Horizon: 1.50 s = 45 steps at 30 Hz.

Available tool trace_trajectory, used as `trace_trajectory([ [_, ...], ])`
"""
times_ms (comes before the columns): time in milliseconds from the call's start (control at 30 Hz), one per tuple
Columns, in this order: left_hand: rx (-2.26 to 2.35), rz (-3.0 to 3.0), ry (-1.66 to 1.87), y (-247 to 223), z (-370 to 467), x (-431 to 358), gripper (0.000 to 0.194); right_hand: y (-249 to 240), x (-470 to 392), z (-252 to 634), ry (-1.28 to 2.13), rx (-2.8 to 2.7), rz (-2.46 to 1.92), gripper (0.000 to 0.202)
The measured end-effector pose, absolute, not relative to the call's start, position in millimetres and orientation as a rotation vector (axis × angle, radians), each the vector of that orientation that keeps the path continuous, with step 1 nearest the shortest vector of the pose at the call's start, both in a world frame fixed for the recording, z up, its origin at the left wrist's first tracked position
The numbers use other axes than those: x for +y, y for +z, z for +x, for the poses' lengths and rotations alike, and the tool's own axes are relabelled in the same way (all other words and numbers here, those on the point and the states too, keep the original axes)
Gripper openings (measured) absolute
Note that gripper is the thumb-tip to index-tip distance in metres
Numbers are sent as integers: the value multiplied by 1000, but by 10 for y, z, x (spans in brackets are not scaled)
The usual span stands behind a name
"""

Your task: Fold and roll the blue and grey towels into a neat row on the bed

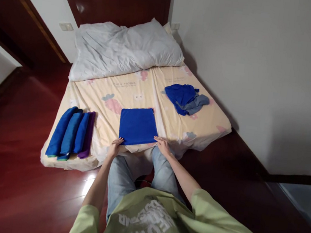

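Note:
A blue cloth (138, 126), folded into a flat square, lies near the front edge of the bed. At its near left corner my left hand (115, 146) has its fingers closed on the edge. My right hand (163, 146) pinches the near right corner, fingers pointing left across it. To the left, several rolled or folded cloths sit side by side: blue ones (61, 132), a teal one (70, 133) and a purple one (87, 136). Farther right lies a crumpled blue cloth (179, 96) with a grey-blue part (197, 105).
The bed (90, 92) has a pale yellow sheet with a carrot print. A large white pillow or quilt (127, 49) lies against the dark wooden headboard (121, 5). A white wall (254, 60) stands to the right, and dark red floor (23, 122) surrounds the bed.

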<state>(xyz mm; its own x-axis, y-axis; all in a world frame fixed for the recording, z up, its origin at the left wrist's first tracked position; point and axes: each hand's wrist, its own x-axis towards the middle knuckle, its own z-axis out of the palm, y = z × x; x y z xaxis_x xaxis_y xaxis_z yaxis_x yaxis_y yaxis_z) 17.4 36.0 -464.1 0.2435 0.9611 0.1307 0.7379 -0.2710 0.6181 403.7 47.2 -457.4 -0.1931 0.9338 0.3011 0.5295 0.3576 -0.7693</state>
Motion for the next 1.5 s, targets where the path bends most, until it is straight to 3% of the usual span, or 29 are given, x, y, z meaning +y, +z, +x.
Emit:
trace_trajectory([
  [233,1434,2189,454,-4341,55,315,49,-4565,328,4131,695,-1842,-1245,45],
  [700,1667,1681,797,-4472,235,251,37,-4719,341,4082,788,-1695,-1384,42],
  [900,1773,1574,1018,-4518,287,260,45,-4698,386,4041,710,-1501,-1452,33],
  [1500,2018,1488,1009,-4592,462,291,39,-4747,657,4033,674,-1423,-1680,43],
])
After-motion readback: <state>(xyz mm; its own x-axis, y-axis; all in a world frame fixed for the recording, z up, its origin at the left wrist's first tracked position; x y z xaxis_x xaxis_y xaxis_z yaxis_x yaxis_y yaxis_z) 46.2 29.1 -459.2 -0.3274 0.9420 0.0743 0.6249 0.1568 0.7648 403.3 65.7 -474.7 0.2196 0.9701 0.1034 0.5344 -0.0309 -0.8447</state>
